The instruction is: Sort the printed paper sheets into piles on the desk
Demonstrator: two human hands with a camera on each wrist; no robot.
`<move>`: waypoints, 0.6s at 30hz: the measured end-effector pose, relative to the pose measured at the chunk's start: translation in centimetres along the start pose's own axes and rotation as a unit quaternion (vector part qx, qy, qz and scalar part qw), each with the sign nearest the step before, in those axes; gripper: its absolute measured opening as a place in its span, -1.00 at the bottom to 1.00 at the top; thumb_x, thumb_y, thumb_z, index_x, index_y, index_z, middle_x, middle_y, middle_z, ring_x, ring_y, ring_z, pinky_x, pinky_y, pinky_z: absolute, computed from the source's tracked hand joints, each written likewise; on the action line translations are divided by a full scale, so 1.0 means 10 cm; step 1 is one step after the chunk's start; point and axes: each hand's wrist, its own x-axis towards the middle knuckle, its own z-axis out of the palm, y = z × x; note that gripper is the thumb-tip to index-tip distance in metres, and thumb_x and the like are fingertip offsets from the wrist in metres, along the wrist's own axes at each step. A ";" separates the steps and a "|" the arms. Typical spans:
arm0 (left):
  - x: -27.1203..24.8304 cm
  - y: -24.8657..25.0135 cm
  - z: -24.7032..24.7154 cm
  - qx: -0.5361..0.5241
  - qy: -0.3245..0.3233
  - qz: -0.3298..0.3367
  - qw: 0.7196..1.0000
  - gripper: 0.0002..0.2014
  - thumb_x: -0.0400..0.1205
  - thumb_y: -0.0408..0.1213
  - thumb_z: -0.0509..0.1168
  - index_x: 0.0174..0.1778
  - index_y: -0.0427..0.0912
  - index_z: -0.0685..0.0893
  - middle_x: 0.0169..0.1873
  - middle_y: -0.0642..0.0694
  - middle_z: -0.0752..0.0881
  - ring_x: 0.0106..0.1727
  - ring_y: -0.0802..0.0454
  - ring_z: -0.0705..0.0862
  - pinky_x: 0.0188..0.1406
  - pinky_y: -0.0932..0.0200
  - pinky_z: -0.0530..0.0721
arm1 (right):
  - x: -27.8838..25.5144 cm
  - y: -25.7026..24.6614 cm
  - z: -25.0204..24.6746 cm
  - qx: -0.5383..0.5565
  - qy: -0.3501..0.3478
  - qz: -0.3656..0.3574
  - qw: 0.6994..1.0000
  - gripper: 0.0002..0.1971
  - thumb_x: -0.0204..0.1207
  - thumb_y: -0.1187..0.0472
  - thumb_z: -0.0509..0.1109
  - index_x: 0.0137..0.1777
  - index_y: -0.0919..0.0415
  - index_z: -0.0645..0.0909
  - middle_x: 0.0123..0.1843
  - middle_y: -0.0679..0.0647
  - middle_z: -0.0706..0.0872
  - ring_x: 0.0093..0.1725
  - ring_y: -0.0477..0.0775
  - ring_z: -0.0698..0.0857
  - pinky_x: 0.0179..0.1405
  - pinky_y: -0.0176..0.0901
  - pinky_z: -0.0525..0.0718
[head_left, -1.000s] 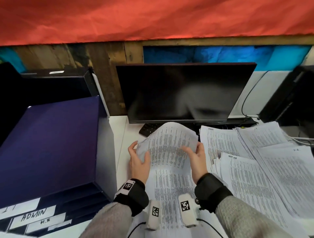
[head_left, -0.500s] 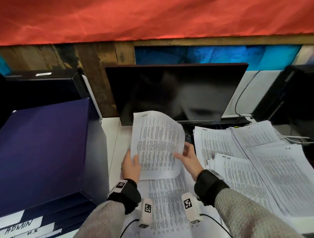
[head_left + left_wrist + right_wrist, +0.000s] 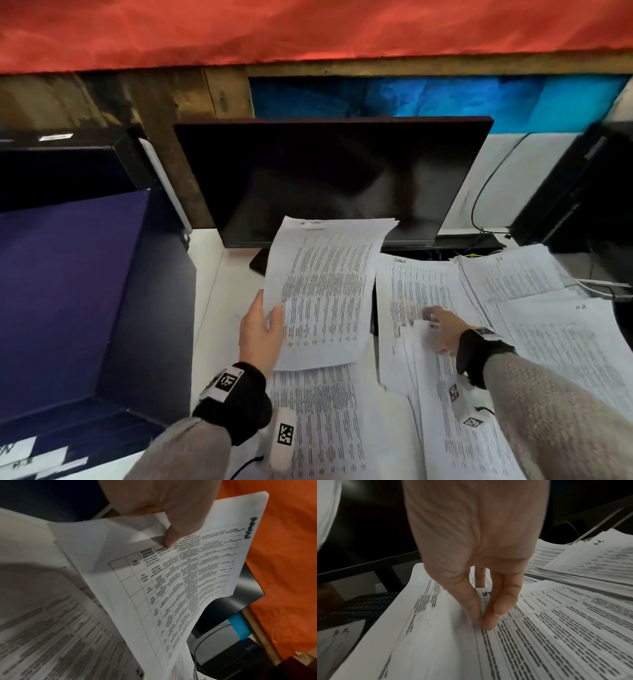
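Observation:
My left hand (image 3: 260, 337) grips a printed sheet (image 3: 329, 291) by its left edge and holds it raised in front of the monitor. In the left wrist view the thumb (image 3: 173, 536) presses on that sheet (image 3: 171, 588), which bears a table and a handwritten word at the top. Below it lies a pile of printed sheets (image 3: 325, 418). My right hand (image 3: 442, 329) is on the neighbouring pile (image 3: 411, 284). In the right wrist view the thumb and forefinger (image 3: 481, 620) pinch the edge of a sheet (image 3: 436, 635) there. Two more piles (image 3: 513, 274) (image 3: 582, 349) lie further right.
A dark monitor (image 3: 325, 178) stands behind the papers, with a keyboard (image 3: 359, 605) partly under them. A dark blue filing tray stack (image 3: 68, 291) fills the left side. A black box (image 3: 582, 188) and cables (image 3: 479, 205) are at the back right.
My right hand has let go of the raised sheet and moved right onto the neighbouring pile. The left hand alone now holds the sheet, which has straightened out.

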 end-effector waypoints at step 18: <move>0.01 0.04 0.52 -0.090 0.066 0.007 0.994 -0.65 0.71 -0.43 0.13 0.34 0.06 0.44 0.06 0.32 0.62 0.05 0.56 0.61 0.04 0.63 0.48 | -0.12 0.09 -0.01 -0.061 -0.051 -0.079 0.994 -0.66 0.41 0.45 0.22 -0.28 -0.09 0.52 -0.12 -0.17 0.55 -0.13 -0.09 0.58 -0.18 -0.36 0.56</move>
